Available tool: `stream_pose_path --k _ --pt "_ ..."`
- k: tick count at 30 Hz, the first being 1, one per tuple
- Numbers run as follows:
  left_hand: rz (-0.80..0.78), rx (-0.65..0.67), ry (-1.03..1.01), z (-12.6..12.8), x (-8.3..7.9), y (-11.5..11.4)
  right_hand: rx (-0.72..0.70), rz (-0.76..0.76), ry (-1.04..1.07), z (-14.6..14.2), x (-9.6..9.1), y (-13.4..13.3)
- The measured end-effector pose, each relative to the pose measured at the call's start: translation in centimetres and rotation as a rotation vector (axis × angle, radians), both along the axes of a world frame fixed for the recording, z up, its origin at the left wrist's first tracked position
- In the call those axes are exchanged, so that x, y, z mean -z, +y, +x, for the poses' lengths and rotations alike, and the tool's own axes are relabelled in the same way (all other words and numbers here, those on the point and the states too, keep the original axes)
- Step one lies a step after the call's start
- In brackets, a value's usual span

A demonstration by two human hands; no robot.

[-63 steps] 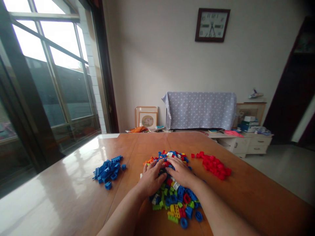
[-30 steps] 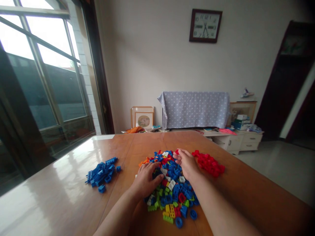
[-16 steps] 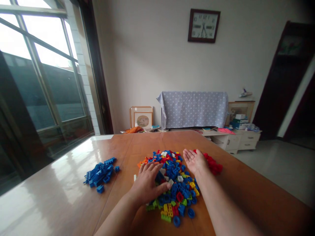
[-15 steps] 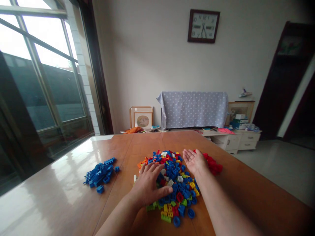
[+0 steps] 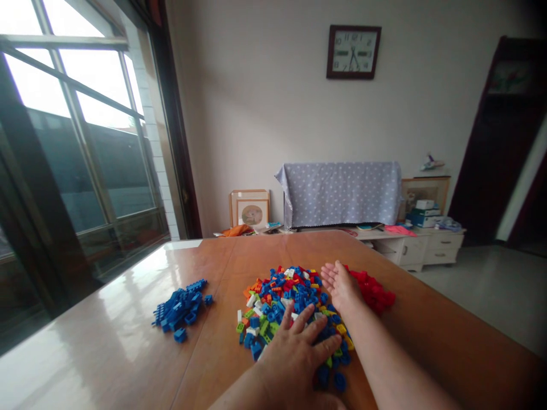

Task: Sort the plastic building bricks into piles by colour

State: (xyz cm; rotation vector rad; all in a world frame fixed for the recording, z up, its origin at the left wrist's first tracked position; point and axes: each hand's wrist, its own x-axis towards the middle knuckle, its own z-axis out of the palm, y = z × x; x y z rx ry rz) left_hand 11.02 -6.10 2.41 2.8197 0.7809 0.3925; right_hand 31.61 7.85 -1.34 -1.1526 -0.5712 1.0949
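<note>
A heap of mixed building bricks, in blue, red, white, green, yellow and orange, lies on the wooden table in front of me. Over the near part of the heap my left hand is spread palm down, fingers apart, hiding the bricks beneath it. My right hand rests at the heap's right edge, palm turned towards the heap and fingers stretched out, with nothing in it. Just beyond that wrist sits a pile of red bricks, partly covered by the hand. To the left is a separate pile of blue bricks.
The glossy brown table reaches towards a low white cabinet by the wall. A dotted grey cloth drapes something on it. Framed pictures lean nearby, a clock hangs above, and large windows stand at the left.
My left hand has moved right and nearer to me across the heap, uncovering bricks on its left side. My right hand keeps its place beside the heap. The view has shifted slightly.
</note>
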Motion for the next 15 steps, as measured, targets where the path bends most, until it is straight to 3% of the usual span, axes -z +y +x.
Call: stream_pose_path --k 15 --pt "0.227 -0.474 -0.137 -1.2 0.9 2.9 -0.032 0.069 -0.147 -1.9 0.4 -0.4"
